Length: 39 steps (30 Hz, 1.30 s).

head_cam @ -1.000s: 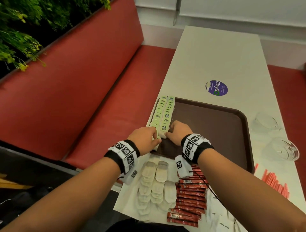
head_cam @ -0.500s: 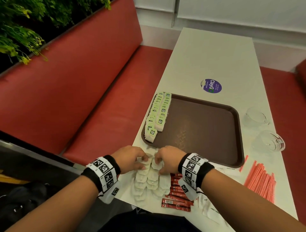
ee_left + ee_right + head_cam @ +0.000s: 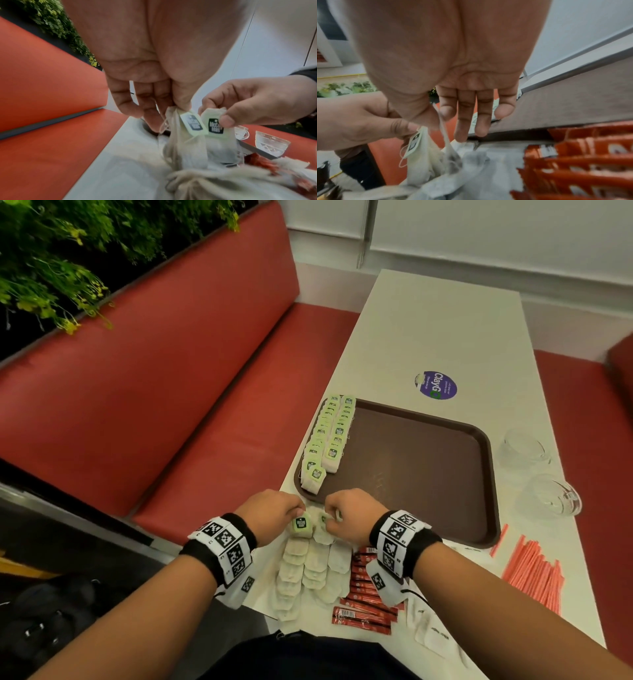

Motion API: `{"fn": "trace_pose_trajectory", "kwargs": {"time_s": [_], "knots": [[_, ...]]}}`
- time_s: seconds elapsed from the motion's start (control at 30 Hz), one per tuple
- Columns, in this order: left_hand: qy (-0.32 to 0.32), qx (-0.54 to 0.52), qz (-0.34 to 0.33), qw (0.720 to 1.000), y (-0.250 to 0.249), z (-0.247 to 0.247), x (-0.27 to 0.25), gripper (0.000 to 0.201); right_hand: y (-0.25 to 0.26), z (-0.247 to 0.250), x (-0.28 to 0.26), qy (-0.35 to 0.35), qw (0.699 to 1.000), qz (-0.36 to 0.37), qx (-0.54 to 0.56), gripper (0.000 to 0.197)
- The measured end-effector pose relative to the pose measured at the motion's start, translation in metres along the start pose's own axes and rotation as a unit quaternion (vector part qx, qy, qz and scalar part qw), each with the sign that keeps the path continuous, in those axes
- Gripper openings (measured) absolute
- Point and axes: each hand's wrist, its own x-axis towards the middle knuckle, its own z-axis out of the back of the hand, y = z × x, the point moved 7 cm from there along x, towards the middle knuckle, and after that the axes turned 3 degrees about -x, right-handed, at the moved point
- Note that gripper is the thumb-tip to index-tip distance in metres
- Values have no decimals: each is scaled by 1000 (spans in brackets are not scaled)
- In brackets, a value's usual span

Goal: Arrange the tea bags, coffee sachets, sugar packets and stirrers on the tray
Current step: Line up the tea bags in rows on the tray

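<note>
**Two hands lift tea bags from a pile at a café table**

A white table (image 3: 442,337) runs between red benches (image 3: 171,371), with a planter of greenery behind the left bench. On it sits a brown tray (image 3: 421,470), the landmark here.

Each hand pinches one tea bag by its top edge, just in front of the tray's near left corner. The left hand (image 3: 274,513) holds a bag (image 3: 303,525) between thumb and fingertips, green tag facing up. The right hand (image 3: 349,515) holds another bag (image 3: 323,520) the same way. Both bags hang just above the loose pile (image 3: 308,570), which lies in front of the tray. Two neat rows of bags (image 3: 329,440) already line the tray's left edge; the rest of the tray is bare.

Red sachets (image 3: 366,594) lie in front of the tray, right of the pile. Pink stirrers (image 3: 534,570) lie off its near right corner, and two glass cups (image 3: 537,470) stand to its right.

The bags look light, soft and floppy, probably easy to tear, with thin strings likely to snag on neighbours. The folded top by the tag seems the safest hold.

The head view shows the whole layout, but the hands hide the grips. The left wrist view shows both pinches and both printed tags (image 3: 216,127) clearly. The right wrist view shows the right hand's other fingers (image 3: 482,115) extended, and a looped string (image 3: 403,161) hanging from the left hand's bag.
</note>
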Motion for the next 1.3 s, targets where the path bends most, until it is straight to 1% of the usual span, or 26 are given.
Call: {"fn": "trace_pose_trajectory", "kwargs": {"time_s": [0.1, 0.23, 0.33, 0.43, 0.47, 0.53, 0.6, 0.73, 0.83, 0.93, 0.97, 1.03, 1.1, 1.17, 1.23, 1.27, 1.3], "knots": [[-32, -24, -4, 999, -5, 13, 4, 23, -4, 13, -3, -42, 995, -16, 85, 26], [-80, -60, -31, 995, -18, 34, 9, 19, -9, 31, -7, -81, 981, -44, 171, 22], [-103, -91, -51, 989, -30, 49, 10, 17, -7, 39, -7, -92, 973, -32, 210, 22], [-127, -147, -77, 978, -43, 62, 10, 13, -3, 43, -4, -89, 974, -7, 210, 38], [-133, -167, -87, 973, -47, 66, 10, 11, -4, 44, -2, -95, 977, -7, 190, 37], [-142, -194, -102, 965, -54, 74, 10, 8, -5, 49, 1, -113, 979, -1, 167, 24], [-159, -207, -108, 959, -57, 80, 11, 7, -10, 49, 3, -109, 977, -6, 183, 13], [-175, -234, -108, 950, -54, 89, 14, 5, -12, 47, 5, -97, 975, -14, 197, 10], [-200, -238, -98, 945, -51, 99, 16, 4, -13, 52, 6, -107, 972, -15, 207, 18], [-229, -230, -95, 941, -51, 110, 16, 8, -20, 55, 8, -98, 972, -17, 212, 18], [-237, -224, -91, 941, -51, 113, 16, 8, -24, 55, 7, -91, 967, -24, 238, 22], [-249, -208, -81, 942, -48, 118, 19, 9, -32, 52, 6, -88, 946, -43, 309, 30], [-244, -175, -65, 952, -46, 118, 24, 8, -39, 56, 3, -107, 934, -57, 338, 35], [-211, -133, -54, 967, -48, 114, 30, 8, -42, 63, 2, -140, 930, -61, 333, 29], [-172, -98, -65, 978, -56, 107, 35, 8, -41, 71, 2, -169, 937, -49, 301, 11], [-161, -91, -79, 980, -61, 105, 36, 8, -38, 74, 2, -173, 942, -36, 286, 10], [-157, -90, -95, 979, -65, 103, 37, 8, -35, 75, 3, -174, 946, -20, 274, 13]]}}
